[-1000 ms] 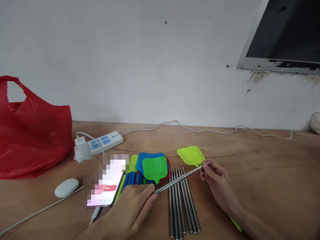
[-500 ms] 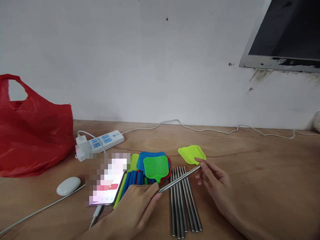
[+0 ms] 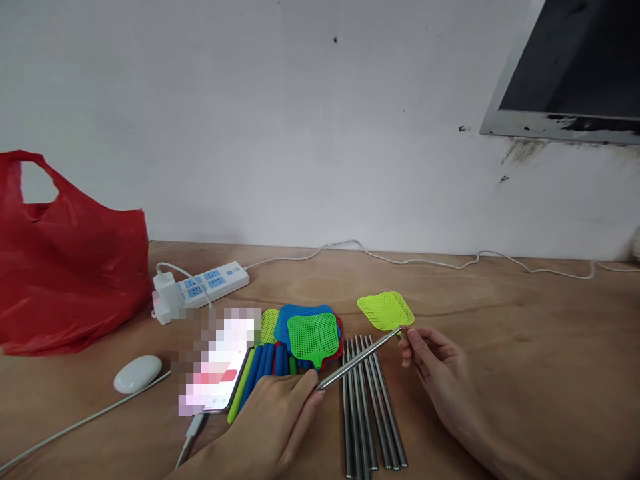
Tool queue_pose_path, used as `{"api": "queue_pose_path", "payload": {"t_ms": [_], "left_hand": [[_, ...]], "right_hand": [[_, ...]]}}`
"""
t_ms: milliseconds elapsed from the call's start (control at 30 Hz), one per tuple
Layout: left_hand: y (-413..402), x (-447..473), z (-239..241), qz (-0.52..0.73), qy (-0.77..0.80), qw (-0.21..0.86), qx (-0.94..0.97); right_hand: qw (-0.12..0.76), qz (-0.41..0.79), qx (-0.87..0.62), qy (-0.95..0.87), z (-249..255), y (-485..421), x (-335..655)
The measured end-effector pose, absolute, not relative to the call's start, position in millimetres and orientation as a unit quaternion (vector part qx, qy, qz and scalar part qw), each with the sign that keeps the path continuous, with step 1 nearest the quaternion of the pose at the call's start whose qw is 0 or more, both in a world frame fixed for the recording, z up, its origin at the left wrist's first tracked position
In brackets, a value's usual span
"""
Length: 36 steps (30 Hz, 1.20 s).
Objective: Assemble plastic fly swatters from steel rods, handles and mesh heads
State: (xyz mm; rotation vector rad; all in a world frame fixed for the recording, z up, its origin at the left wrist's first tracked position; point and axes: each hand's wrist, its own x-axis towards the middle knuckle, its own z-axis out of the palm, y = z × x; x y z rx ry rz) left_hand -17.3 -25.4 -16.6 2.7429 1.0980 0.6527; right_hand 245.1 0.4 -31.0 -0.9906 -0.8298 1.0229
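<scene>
My left hand [image 3: 273,420] grips the near end of a telescopic steel rod [image 3: 357,359], which slants up to the right above the table. My right hand [image 3: 436,370] pinches the rod's far tip with its fingertips. That tip sits just below the stem of a yellow-green swatter head [image 3: 384,311] lying flat on the table. Under the held rod, several more steel rods [image 3: 371,413] lie side by side. Left of them is a pile of swatter heads [image 3: 309,333], green on top of blue and red, with coloured handle sleeves [image 3: 263,370] beside it.
A phone [image 3: 216,370] lies lit by my left hand, with a cable running toward me. A white oval case [image 3: 137,373], a power strip [image 3: 203,284] and a red plastic bag [image 3: 65,267] sit to the left. A white cord [image 3: 425,260] runs along the wall.
The rod has become shorter: my right hand moved its tip leftward and down, away from the yellow-green head's edge. My left hand kept its grip on the near end.
</scene>
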Motion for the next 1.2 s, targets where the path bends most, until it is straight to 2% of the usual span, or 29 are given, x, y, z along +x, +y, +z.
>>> {"api": "queue_pose_path", "payload": {"t_ms": [200,633,1200], "left_hand": [[-25.9,-15.2,-19.9,0.221,0.345,0.051,0.911],[-23.2,-14.4,-25.7,0.232,0.344,0.002,0.910],[-22.5,-15.4,-18.0,0.217,0.360,0.064,0.905]], "right_hand": [[0.654,0.461,-0.426,-0.422,-33.9,-8.4,239.9],[0.657,0.444,-0.414,-0.447,-29.3,-11.2,236.5],[0.651,0.451,-0.445,-0.419,-26.9,-5.0,235.8]]}}
